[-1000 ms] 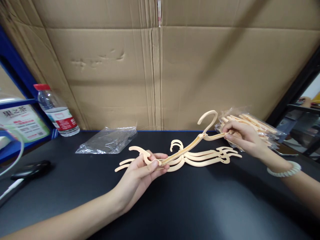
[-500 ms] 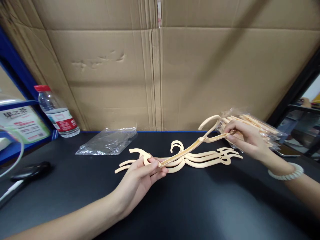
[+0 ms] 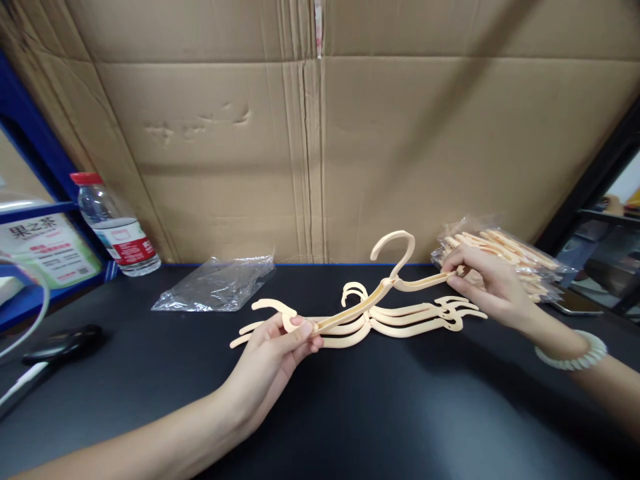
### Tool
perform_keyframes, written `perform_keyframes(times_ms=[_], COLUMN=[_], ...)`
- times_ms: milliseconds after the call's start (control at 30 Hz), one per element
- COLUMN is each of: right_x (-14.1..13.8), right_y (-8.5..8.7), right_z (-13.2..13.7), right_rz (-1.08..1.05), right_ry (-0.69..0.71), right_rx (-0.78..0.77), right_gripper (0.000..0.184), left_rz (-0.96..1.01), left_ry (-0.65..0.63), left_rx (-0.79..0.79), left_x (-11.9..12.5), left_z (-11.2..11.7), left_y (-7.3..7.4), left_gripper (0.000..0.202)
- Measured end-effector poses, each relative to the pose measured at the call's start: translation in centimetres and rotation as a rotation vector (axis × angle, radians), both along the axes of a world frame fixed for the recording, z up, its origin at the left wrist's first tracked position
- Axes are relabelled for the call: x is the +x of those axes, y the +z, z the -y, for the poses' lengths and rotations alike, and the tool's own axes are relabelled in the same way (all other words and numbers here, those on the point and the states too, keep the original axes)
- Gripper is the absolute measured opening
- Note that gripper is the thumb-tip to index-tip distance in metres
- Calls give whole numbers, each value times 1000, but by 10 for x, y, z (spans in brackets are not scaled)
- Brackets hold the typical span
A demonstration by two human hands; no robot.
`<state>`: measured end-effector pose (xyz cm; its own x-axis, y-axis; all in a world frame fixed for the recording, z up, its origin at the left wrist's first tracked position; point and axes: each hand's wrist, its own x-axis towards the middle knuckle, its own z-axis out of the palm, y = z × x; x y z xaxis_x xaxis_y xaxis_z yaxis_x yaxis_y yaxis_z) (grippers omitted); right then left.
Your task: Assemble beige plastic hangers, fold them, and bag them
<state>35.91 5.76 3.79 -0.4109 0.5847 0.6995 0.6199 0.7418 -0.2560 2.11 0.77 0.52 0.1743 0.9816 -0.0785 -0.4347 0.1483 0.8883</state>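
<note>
A cream plastic folding hanger (image 3: 355, 311) is stretched between my two hands, with its hook raised above the middle. My left hand (image 3: 287, 343) pinches its left arm near the curved end piece. At the other end, the fingers of my right hand (image 3: 483, 283) close on the tip of its right arm, partly covering it. Beneath it on the black table (image 3: 350, 413) lie several matching hangers (image 3: 410, 328), spread out and overlapping, their hooks pointing away from me. Behind my right hand rests a clear plastic bag (image 3: 525, 257) full of more cream hanger parts.
An empty-looking clear bag (image 3: 215, 283) lies at the back left. Beside it stand a water bottle (image 3: 120, 230) with a red cap and a blue rack (image 3: 60, 283). A black device (image 3: 63, 343) with a white cable is at left. A cardboard wall (image 3: 225, 147) closes off the back.
The held hanger's right arm has swung flatter and its hook now stands more upright, farther left. My left hand has shifted slightly left; the hangers on the table stay put.
</note>
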Motion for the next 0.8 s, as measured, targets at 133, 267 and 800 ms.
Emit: perform_keyframes(times_ms=[133,267,800], right_x=[-3,-3,4], right_y=[3,5,1], right_z=[3,4,-2], right_rz=[-16,-14,5], right_ry=[-22,-31,6], right_rx=[-3,-16,8], right_gripper=[14,16,10], left_rz=[6,5,26], left_ry=[29,46,-7], left_rx=[-28,-58,-95], left_x=[1,2,-1], left_z=[0,1,2], left_y=[2,3,6], left_gripper=[23,22,20])
